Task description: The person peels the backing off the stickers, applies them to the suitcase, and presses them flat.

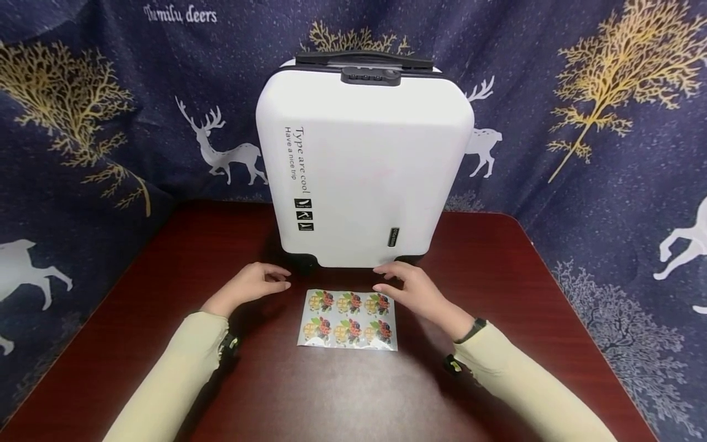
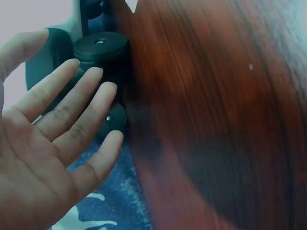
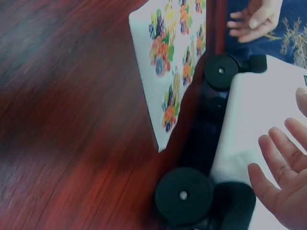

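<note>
A white suitcase (image 1: 364,166) stands upright on the table, with a black handle on top and black wheels at its base. In front of it lies a sheet of fruit stickers (image 1: 348,319), printed with several berry-and-waffle pictures. My left hand (image 1: 254,285) hovers left of the sheet, near the suitcase's lower left corner, fingers relaxed and holding nothing. A black wheel (image 2: 101,46) shows just past its fingertips in the left wrist view. On the other side, my right hand (image 1: 411,287) is beside the sheet's upper right corner, fingers loosely spread with nothing in them.
The dark red wooden table (image 1: 166,276) carries the suitcase and the sheet. Behind it hangs a navy cloth (image 1: 232,80) with white deer and golden trees. A combination lock (image 1: 370,75) sits at the suitcase's top edge.
</note>
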`<state>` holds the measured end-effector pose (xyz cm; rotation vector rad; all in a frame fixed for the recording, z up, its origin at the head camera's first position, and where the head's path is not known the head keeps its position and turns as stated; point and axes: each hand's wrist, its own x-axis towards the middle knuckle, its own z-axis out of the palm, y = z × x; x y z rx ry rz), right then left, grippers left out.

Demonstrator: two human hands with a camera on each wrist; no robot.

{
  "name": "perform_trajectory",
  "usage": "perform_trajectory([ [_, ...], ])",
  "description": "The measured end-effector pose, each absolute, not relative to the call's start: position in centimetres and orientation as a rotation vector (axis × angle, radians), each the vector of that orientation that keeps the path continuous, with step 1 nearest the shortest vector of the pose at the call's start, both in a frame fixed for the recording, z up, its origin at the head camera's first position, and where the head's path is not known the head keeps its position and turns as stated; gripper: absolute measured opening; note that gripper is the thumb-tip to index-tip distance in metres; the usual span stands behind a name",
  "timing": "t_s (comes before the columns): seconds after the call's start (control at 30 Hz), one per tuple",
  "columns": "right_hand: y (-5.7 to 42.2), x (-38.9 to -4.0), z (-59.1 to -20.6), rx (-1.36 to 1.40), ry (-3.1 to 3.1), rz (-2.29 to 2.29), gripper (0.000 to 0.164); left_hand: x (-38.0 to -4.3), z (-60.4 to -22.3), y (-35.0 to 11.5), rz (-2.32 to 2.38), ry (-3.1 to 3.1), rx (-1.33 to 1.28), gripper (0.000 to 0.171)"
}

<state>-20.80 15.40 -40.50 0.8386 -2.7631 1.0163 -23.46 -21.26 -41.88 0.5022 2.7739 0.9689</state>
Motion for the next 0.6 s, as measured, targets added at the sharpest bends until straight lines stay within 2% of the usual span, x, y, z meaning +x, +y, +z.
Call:
perform_trajectory([
  [0.6,10.9,-22.7,-41.7,0.94,-2.908,1.225,0.035,-24.7,-42.9,-18.9,0.912,2.659,0.545,0.037],
])
